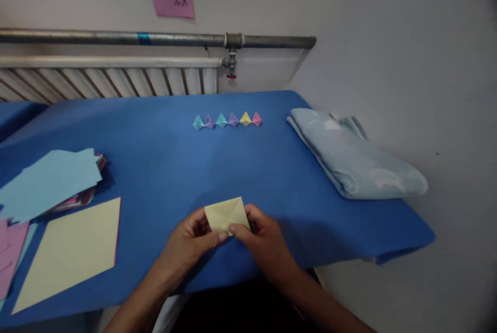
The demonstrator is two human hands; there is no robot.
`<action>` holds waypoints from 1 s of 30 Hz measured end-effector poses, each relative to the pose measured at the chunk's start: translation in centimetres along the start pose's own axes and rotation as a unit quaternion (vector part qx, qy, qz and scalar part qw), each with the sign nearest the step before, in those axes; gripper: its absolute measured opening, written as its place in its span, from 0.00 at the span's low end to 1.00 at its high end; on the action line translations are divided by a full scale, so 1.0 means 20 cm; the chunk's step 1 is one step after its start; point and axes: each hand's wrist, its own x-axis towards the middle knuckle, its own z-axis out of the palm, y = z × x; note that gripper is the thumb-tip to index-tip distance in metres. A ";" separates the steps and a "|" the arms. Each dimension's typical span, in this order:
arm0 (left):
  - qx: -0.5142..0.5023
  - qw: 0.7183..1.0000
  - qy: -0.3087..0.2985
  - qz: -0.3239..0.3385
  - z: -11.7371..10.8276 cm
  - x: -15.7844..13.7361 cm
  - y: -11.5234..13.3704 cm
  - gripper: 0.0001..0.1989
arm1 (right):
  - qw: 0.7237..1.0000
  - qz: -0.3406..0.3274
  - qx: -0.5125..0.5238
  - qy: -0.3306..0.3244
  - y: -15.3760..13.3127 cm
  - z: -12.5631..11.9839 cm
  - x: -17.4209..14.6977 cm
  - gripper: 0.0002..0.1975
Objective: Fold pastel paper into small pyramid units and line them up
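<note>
Between my two hands is a small folded square of pale yellow paper [227, 214], with crease lines crossing on its face. My left hand [190, 237] grips its left side, thumb along the lower edge and fingers partly hidden behind. On the right side, my right hand [262, 234] holds it too, its thumb pressed on the front near the bottom corner. Farther back on the blue cloth [163, 157] lies a row of several small folded paper pieces [233, 119] in blue, purple, yellow and pink.
At left are a stack of light blue paper [54, 180], a large yellow sheet [73, 250] and pink sheets [13, 252]. A folded pale blue blanket [357, 159] lies at right by the wall. Behind the table stand a radiator [135, 82] and a metal pipe [186, 39].
</note>
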 end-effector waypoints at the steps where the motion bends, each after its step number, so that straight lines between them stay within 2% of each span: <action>1: 0.056 0.998 0.007 0.025 -0.02 0.00 0.01 0.15 | 0.995 -0.060 -0.073 0.014 0.01 -0.01 0.00 0.03; 3: 0.203 0.973 0.029 0.105 -0.05 0.01 0.04 0.08 | 0.961 -0.194 -0.197 0.025 0.03 -0.04 0.01 0.04; 4: 0.277 0.946 0.032 0.163 -0.07 0.01 0.06 0.05 | 0.936 -0.252 -0.243 0.022 0.03 -0.05 0.02 0.05; 6: 0.402 0.868 0.027 0.292 -0.08 0.01 0.06 0.07 | 0.891 -0.330 -0.313 0.021 0.04 -0.07 0.02 0.07; 8: 0.487 0.778 0.026 0.395 -0.09 0.01 0.03 0.09 | 0.857 -0.358 -0.370 0.025 0.05 -0.08 0.02 0.09; 9: 0.519 0.742 0.032 0.423 -0.08 0.01 0.01 0.10 | 0.847 -0.361 -0.390 0.019 0.05 -0.08 0.02 0.11; 11: 0.561 0.698 0.036 0.443 -0.06 0.00 -0.05 0.11 | 0.837 -0.358 -0.413 -0.015 0.07 -0.08 0.00 0.12; 13: 0.580 0.690 0.026 0.433 -0.05 -0.02 -0.09 0.11 | 0.837 -0.339 -0.425 -0.066 0.09 -0.08 -0.03 0.12; 18: 0.592 0.719 -0.027 0.362 -0.05 -0.09 -0.12 0.12 | 0.848 -0.254 -0.433 -0.170 0.07 -0.11 -0.08 0.14; 24: 0.589 0.722 -0.002 0.364 -0.05 -0.13 -0.15 0.10 | 0.875 -0.239 -0.400 -0.131 0.08 -0.15 -0.10 0.13; 30: 0.561 0.737 0.029 0.376 -0.04 -0.11 -0.17 0.10 | 0.884 -0.220 -0.397 -0.108 0.10 -0.17 -0.09 0.07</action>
